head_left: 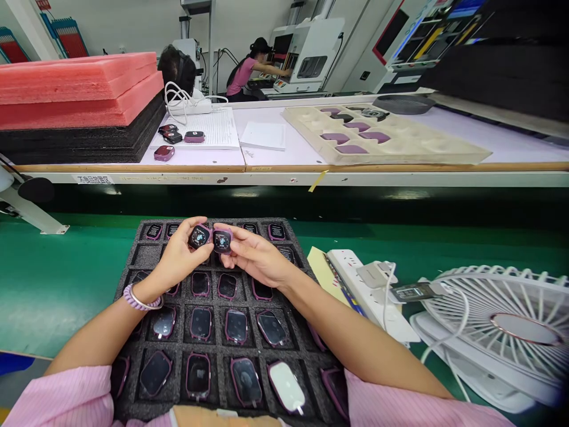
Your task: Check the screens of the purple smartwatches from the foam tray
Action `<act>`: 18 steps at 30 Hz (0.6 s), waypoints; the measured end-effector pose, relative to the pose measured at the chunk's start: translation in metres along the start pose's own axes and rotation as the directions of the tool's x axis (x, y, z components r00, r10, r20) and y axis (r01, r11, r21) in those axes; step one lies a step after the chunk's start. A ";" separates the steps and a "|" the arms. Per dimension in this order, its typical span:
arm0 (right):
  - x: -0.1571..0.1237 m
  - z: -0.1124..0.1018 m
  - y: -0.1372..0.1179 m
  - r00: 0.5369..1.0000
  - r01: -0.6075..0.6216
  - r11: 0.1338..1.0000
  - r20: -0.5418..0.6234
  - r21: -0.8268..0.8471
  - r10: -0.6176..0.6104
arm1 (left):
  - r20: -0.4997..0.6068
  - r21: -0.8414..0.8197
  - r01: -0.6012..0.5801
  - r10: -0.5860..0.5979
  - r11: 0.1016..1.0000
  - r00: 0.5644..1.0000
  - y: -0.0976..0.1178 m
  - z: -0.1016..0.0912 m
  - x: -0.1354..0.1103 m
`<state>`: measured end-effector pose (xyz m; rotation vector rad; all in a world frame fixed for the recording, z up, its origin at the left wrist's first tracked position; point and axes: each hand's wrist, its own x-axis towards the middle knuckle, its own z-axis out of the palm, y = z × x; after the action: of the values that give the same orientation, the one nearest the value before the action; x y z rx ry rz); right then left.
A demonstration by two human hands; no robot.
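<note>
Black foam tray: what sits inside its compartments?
The black foam tray holds purple-edged smartwatch bodies, mostly screen-up, one white-faced. Forearms cover several compartments. Each hand, left and right, holds one lit watch.

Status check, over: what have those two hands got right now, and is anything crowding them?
Left hand grips one lit watch; right hand grips second lit watch, side by side. Both above black foam tray of dark-screened watches. Nothing between the hands; power strip and fan off right.

Purple-rimmed smartwatch bodies [236, 326] with black faces fill a black foam tray [143, 256] on a green mat [53, 279]. Sleeves [71, 397] are pink-striped, the fan [507, 332] white, the stacked foam sheets [75, 89] pink.
</note>
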<state>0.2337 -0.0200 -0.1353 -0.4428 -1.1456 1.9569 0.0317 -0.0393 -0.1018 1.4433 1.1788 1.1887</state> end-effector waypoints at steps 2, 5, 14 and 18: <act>0.003 -0.002 0.000 0.998 -0.024 0.999 -0.052 0.040 0.027 | 0.042 -0.161 0.173 -0.168 0.972 0.985 0.001 0.000 0.001; 0.006 -0.004 -0.001 0.993 -0.033 0.997 -0.112 0.068 0.040 | 0.113 -0.347 0.321 -0.301 0.881 0.947 0.003 -0.002 0.003; 0.004 -0.003 -0.002 0.983 0.025 0.999 -0.180 -0.029 -0.030 | 0.143 -0.422 0.293 -0.257 0.858 0.956 0.000 -0.003 0.005; 0.003 -0.001 -0.003 0.985 0.044 0.995 -0.161 -0.092 -0.058 | 0.130 -0.392 0.258 -0.224 0.883 0.966 -0.002 -0.002 0.004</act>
<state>0.2341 -0.0163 -0.1336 -0.6036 -1.1298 1.7957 0.0297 -0.0353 -0.1027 0.9892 0.9526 1.1085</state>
